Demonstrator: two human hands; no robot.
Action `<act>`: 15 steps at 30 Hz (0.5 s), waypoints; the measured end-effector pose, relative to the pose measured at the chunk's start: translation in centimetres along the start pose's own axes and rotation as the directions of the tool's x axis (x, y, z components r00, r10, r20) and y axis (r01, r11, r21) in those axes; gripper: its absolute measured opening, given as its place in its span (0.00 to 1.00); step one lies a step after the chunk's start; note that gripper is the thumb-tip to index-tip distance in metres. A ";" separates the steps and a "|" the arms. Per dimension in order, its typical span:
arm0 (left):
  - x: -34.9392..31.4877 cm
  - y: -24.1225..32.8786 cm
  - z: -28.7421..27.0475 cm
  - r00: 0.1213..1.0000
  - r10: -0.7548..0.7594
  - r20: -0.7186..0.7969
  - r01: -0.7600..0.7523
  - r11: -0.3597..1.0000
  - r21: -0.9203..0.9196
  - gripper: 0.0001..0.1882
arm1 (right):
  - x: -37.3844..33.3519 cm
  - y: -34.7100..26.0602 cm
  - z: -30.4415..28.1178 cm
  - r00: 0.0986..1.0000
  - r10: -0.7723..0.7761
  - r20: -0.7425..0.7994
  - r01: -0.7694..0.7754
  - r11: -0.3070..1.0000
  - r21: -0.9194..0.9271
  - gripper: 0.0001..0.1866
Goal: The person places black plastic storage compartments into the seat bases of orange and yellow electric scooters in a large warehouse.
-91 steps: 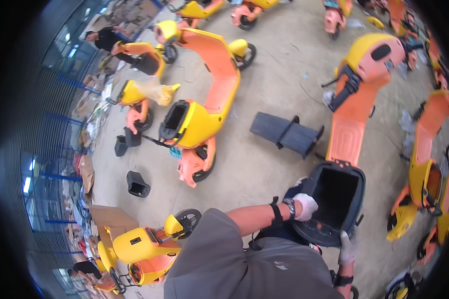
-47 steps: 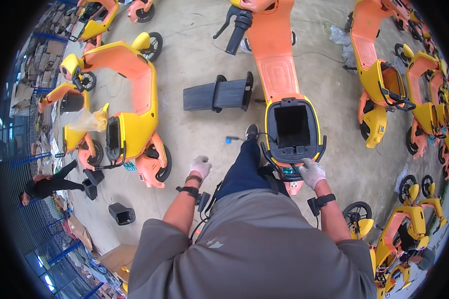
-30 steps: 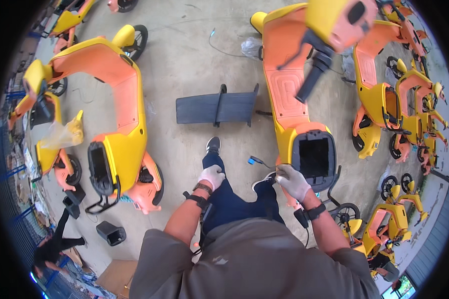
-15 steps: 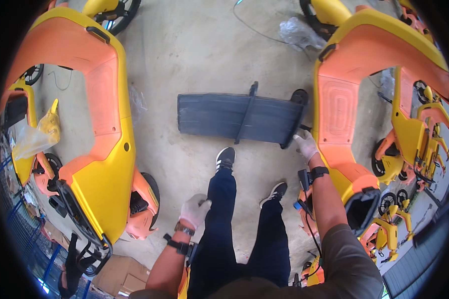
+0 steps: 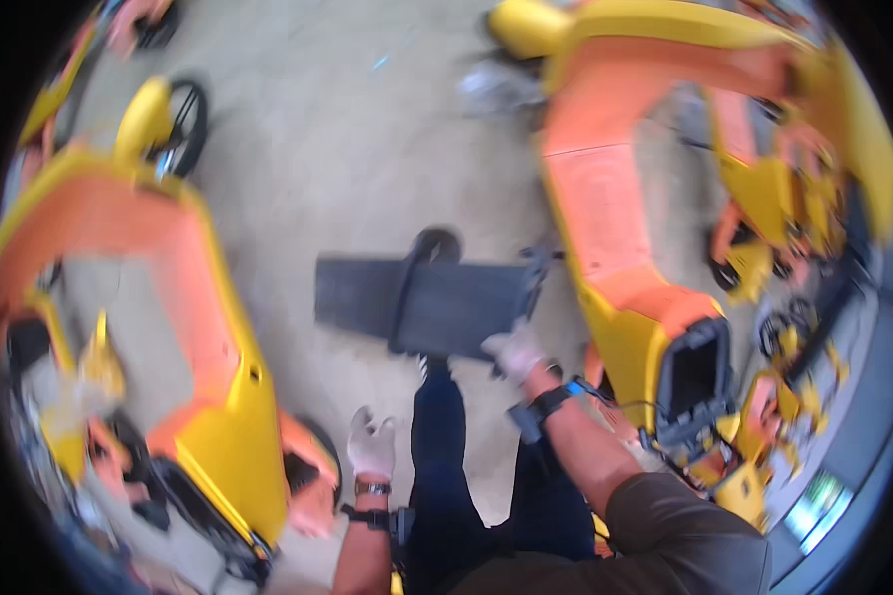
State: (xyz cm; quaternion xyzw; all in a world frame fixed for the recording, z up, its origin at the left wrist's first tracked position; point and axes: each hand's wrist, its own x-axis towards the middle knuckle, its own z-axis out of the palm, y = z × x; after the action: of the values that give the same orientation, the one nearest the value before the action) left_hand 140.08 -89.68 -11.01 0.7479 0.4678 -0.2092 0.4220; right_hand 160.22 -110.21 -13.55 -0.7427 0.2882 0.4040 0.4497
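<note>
The right hand (image 5: pixel 514 352) has just reached the dark plastic bin (image 5: pixel 458 307) between the left scooter (image 5: pixel 243 436) and right scooter (image 5: pixel 605 213), meeting its near right edge, grasp too blurred to tell; the left hand (image 5: pixel 371 444) hangs unclosed, empty.

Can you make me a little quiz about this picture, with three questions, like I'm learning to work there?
1. Pick one. Which hand is at the black part?
A) left
B) right
C) both

2. True or false: the left hand is holding something.

3. Fill in the blank: the big scooter on the right is orange and ____.

Key:
1. B. The right hand is at its near edge; the picture is too blurry to tell how firmly it grips.
2. False. Nothing shows in it.
3. Yellow.
</note>
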 end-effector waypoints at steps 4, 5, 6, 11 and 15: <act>-1.0 0.4 -3.2 0.982 0.154 -0.111 -0.127 0.967 0.221 0.32 | -6.5 2.4 1.7 0.998 -0.022 -0.058 0.018 0.997 -0.072 0.24; -1.0 -1.3 -3.4 0.957 0.245 -0.155 -0.195 0.939 0.282 0.32 | -9.8 0.9 0.8 0.997 -0.076 -0.019 0.075 0.996 -0.041 0.24; -1.5 -1.1 -3.7 0.945 0.298 -0.138 -0.244 0.919 0.310 0.32 | -12.9 -0.4 -0.7 1.000 -0.023 0.003 0.023 1.000 -0.021 0.23; -6.3 3.4 -3.0 0.866 0.500 -0.012 -0.426 0.749 0.507 0.27 | -23.6 -0.1 -6.5 0.994 -0.024 0.107 0.007 0.988 0.154 0.21; -10.2 2.4 -4.1 0.783 0.622 0.009 -0.494 0.613 0.617 0.22 | -27.9 3.5 -8.0 0.978 -0.206 -0.015 0.205 0.954 0.218 0.25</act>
State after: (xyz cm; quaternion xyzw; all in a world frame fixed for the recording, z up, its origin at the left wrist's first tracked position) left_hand 137.00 -92.11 -0.44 0.9656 0.1624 -0.1221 0.1621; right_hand 146.05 -117.13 11.10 -0.7132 0.2504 0.3238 0.5691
